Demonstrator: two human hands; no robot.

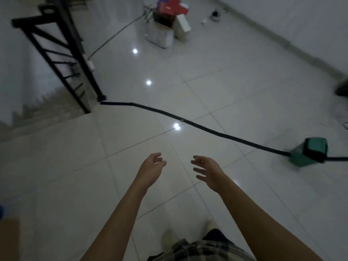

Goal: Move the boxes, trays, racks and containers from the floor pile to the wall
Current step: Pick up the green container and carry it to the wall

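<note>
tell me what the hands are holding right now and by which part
Nothing. The left hand and right hand are both empty, fingers loosely spread above the tiled floor.

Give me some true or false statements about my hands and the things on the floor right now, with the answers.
The left hand and right hand hold nothing. True.
The right hand grips the green box. False: it sits on the floor at the right.
A black cable lies between the hands and the pile. True.
The red box is under the large white box. False: it lies above it, atop the pile.
</note>
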